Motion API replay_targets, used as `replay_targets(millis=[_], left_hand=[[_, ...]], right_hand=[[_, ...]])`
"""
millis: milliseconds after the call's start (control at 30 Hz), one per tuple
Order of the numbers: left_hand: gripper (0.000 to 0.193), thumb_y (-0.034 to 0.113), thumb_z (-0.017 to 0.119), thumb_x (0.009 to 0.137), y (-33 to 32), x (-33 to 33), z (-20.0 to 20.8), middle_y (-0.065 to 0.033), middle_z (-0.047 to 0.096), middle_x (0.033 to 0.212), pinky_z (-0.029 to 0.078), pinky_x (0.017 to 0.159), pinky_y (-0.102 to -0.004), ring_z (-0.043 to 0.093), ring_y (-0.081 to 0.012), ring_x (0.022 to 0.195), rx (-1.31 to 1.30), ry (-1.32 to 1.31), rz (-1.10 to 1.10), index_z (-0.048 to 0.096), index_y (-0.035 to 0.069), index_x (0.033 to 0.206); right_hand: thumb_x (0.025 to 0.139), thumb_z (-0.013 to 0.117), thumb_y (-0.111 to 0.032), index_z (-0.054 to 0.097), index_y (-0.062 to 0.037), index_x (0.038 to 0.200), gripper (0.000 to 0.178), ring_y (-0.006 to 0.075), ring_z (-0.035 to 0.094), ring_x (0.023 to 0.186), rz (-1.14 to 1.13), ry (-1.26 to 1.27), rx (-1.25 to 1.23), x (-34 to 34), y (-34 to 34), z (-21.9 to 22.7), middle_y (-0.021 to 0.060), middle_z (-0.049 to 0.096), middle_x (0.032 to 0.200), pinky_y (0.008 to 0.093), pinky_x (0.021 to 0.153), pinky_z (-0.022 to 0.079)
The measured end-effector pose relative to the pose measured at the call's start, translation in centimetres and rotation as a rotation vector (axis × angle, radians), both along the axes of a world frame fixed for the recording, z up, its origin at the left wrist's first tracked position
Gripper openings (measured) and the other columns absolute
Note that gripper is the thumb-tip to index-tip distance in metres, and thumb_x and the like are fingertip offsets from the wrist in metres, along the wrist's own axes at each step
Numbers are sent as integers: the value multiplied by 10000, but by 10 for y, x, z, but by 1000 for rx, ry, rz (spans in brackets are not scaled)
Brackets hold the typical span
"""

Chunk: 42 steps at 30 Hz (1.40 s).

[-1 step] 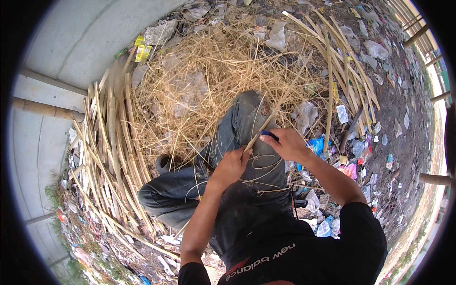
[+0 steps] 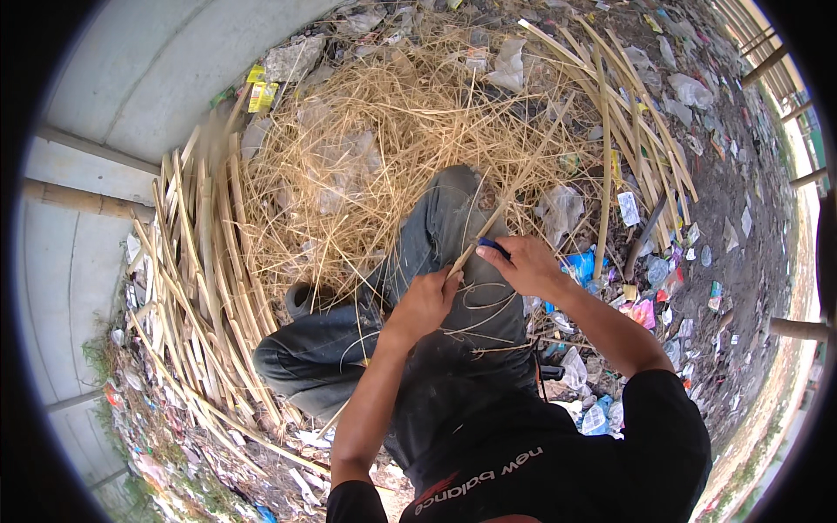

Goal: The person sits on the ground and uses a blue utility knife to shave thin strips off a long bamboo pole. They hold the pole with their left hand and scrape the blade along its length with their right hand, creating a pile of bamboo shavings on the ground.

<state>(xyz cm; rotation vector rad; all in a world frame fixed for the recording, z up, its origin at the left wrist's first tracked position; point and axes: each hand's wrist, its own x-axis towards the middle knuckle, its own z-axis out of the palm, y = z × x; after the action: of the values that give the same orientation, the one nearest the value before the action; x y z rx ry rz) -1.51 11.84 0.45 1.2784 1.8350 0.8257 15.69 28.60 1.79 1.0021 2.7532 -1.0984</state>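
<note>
My left hand point(image 2: 425, 305) is closed around the lower end of a bamboo strip point(image 2: 516, 193), which slants up and away to the right across my right thigh. Just beyond it, my right hand point(image 2: 535, 267) grips a small dark-blue tool point(image 2: 494, 247) against the strip. The tool's working edge is too small to make out, so its exact kind is unclear. Thin curled shavings point(image 2: 484, 305) lie over the trousers point(image 2: 323, 362) below both hands.
A heap of straw-coloured shavings point(image 2: 410, 131) spreads ahead of my legs. Long bamboo strips point(image 2: 214, 270) lie stacked at left beside a grey wall point(image 2: 113, 78); more strips point(image 2: 641, 131) lie at far right. Plastic litter point(image 2: 641, 312) covers the ground at right.
</note>
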Motion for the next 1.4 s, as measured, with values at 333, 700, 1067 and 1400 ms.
replay_targets(millis=[333,700,1067,1400], left_hand=[[252,180,576,1065,-11,1,-6,-337,665,822,504,732,-600,650,-539,826,69,-13,8,674,-42,1136],[305,202,606,1056,-39,-10,0,-318,656,777,514,678,-541,668,-508,758,-27,12,-29,671,-58,1202],[381,227,617,1052,-71,-26,14,-307,664,762,547,683,-516,696,-486,744,-123,57,-52,639,-42,1321],[353,226,642,1053,-179,-66,19,-300,627,768,506,627,-456,625,-501,704,-189,31,-17,681,29,1343]], right_hand=[[1049,567,-554,726,-40,915,554,430,716,740,-162,1,36,6,35,-14,204,701,737,532,668,559],[1069,560,-525,666,-5,824,584,450,655,651,-220,133,-16,10,50,-35,245,600,642,506,620,503],[1062,535,-540,705,-28,959,549,465,706,795,-68,-63,79,13,30,-24,234,700,761,554,707,551],[1077,511,-539,644,35,787,657,459,604,668,-578,177,337,72,143,-73,255,597,663,522,640,453]])
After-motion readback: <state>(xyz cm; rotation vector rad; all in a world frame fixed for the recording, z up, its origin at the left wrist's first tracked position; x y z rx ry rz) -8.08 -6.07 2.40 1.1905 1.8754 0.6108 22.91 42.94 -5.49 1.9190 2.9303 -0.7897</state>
